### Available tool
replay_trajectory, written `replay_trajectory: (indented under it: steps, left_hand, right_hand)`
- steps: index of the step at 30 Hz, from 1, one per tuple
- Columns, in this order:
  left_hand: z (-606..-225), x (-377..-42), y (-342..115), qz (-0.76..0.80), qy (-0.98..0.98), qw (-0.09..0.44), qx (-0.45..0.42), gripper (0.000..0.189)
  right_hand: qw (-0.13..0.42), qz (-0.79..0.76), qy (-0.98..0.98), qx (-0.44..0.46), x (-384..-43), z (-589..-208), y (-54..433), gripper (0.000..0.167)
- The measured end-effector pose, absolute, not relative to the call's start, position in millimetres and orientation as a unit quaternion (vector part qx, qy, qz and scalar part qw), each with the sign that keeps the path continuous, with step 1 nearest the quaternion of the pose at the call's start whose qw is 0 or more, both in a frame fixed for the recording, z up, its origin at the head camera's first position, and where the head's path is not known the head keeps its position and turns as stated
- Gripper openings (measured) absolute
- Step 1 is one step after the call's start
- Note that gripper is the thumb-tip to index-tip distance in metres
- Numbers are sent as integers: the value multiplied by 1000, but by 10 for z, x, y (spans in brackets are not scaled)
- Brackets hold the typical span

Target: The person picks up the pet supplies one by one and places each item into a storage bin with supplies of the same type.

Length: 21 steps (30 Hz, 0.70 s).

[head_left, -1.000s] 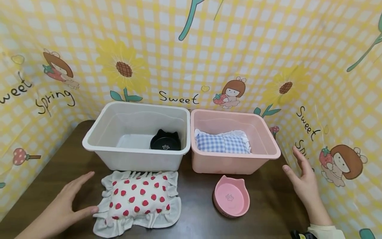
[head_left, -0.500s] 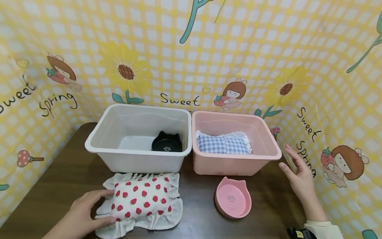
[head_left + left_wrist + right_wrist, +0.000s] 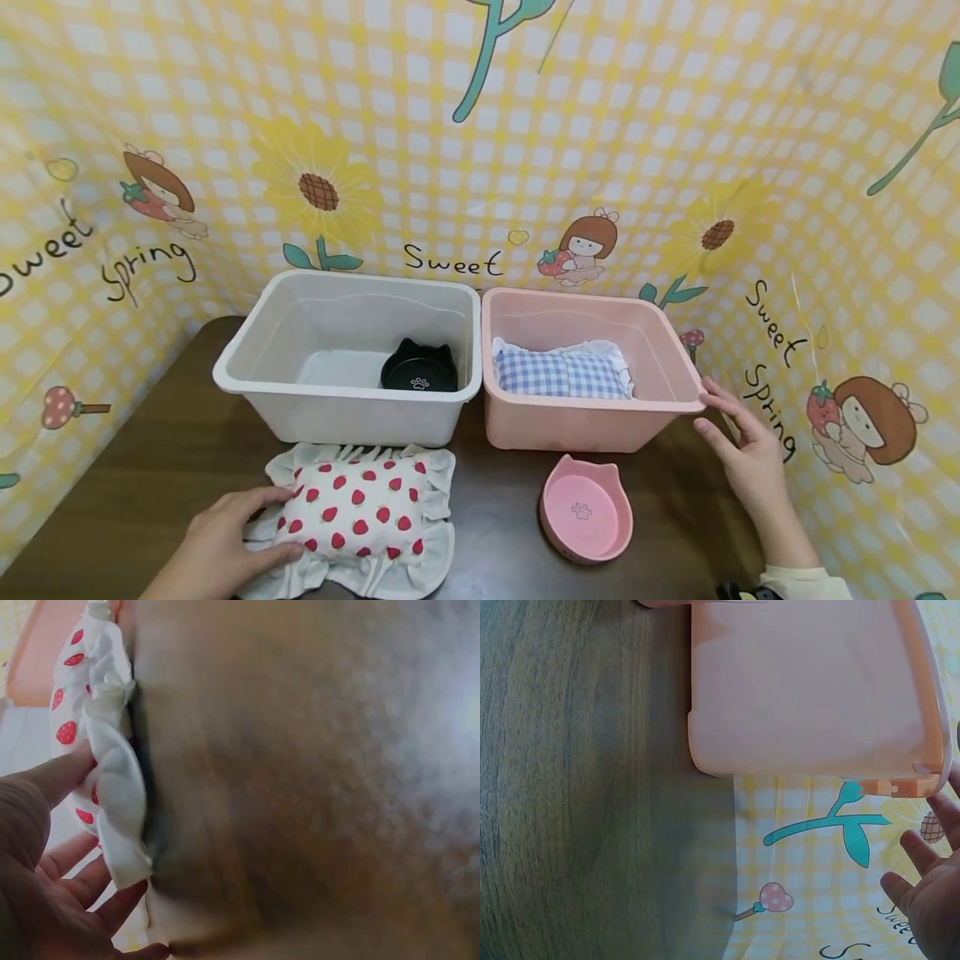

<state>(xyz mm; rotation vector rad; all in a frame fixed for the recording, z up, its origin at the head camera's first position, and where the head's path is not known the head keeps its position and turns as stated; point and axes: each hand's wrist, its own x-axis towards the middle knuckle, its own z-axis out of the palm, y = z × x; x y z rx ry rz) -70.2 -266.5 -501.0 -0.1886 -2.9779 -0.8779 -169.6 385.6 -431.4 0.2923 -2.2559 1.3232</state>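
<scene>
A white strawberry-print pillow (image 3: 360, 508) with a ruffled edge lies on the table in front of the white bin. My left hand (image 3: 225, 542) grips the pillow's left end, thumb on one side and fingers on the other; the left wrist view shows the thumb (image 3: 71, 771) pressing into the cloth by the ruffle. On the right, my right hand (image 3: 750, 467) touches the pink bin (image 3: 577, 425) at its front right rim corner, fingers extended. A blue checked pillow (image 3: 562, 372) lies inside that bin. A pink cat-eared bowl (image 3: 587, 512) sits on the table in front of it.
The white bin (image 3: 360, 417) stands left of the pink bin, holding a black cat-eared bowl (image 3: 420, 367). Behind and at both sides hangs a yellow checked cloth (image 3: 450, 167) with flower prints. The table (image 3: 150, 467) is dark wood.
My left hand has moved right onto the strawberry pillow and taken hold of its end. My right hand has moved left and now touches the pink bin's rim.
</scene>
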Motion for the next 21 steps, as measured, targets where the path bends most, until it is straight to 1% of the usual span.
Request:
replay_trajectory:
  steps: [5,13,17,21]
  left_hand:
    - [-4962,-704,-2714,-281,-959,-7,-43,69]
    - [-4951,-689,-2765,-286,-957,-21,-44,59]
    - [-4927,-702,-2798,-293,-955,-36,-26,47]
    - [-4916,-688,-2790,-305,-952,-25,-2,29]
  right_hand:
    - [261,489,-828,82,-1700,-4344,3831,39]
    - [267,505,-818,64,-1765,-4323,3786,33]
    - [265,505,-819,53,-1765,-4327,3770,31]
    - [262,505,-821,51,-1789,-4298,3772,31]
